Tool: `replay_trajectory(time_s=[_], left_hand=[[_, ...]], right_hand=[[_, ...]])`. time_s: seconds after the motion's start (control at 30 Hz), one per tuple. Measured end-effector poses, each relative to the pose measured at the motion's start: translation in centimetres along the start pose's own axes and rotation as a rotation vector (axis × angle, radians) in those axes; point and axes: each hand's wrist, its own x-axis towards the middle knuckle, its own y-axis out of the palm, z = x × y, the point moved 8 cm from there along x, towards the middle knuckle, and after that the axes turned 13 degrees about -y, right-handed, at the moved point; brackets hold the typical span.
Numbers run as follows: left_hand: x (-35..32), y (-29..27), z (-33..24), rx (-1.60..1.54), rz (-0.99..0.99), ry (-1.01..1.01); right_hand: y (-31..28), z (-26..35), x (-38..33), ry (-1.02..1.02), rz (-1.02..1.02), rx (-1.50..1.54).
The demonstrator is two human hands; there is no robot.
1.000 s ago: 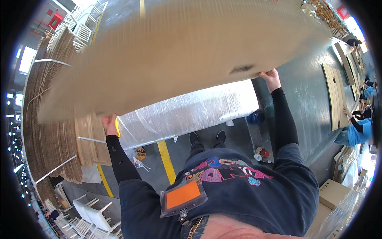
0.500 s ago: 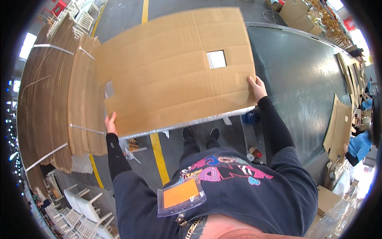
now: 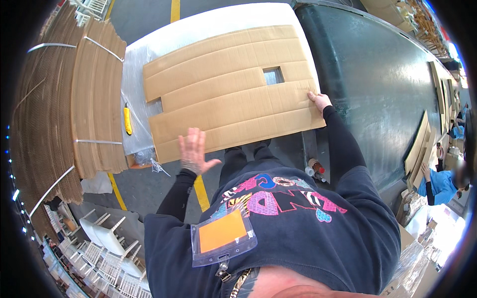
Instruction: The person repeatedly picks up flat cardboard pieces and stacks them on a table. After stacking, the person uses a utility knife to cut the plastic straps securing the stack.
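A: Where is the cardboard sheet (image 3: 228,84) in relation to each grip?

B: It sits over the plastic-wrapped white block (image 3: 248,14), in front of the person. The right grip (image 3: 320,101) is clasped on the sheet's right edge, fairly close to its near corner.

A: And the left grip (image 3: 194,154)?

B: Released. It is palm down with the fingers spread, the thumb pointing to the right. The fingers overlap the near edge of the sheet toward its left end, while the rest of the hand lies outside it. I cannot tell whether they touch the cardboard or hang just above it.

A: How does the sheet look?

B: Brown, plain and roughly rectangular, with long creases running across it from left to right. There's a square cut-out toward the right side, with a greyish surface showing through, and a notch opens into the left edge. The surface is a little scuffed by the right thumb.

A: Anything near it?

B: A yellow-handled knife (image 3: 127,119) lies on the clear plastic, left of the sheet and apart from it. Beyond that stands a strapped cardboard stack (image 3: 99,99). On the right, a dark green counter (image 3: 367,89) stretches away.
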Motion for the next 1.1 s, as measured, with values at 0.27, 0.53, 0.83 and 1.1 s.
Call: replay_trajectory(time_s=[0.27,0.53,0.83,1.1], left_hand=[[2.9,4.2,-1.2,0.387,-0.252,0.05],[1.6,7.3,-0.5,0.442,-0.267,-0.005],[1.5,5.9,-0.9,0.345,-0.287,-0.023],[2.4,3.9,-1.0,0.254,-0.153,0.04]], right_hand=[[-2.3,1.0,-0.5,-0.19,-0.125,-0.411],[14.8,8.5,-16.5,-1.196,0.285,-1.195],[16.2,6.6,-15.6,-1.399,0.239,-1.226],[16.3,8.1,-15.5,-1.314,0.413,-1.299]])
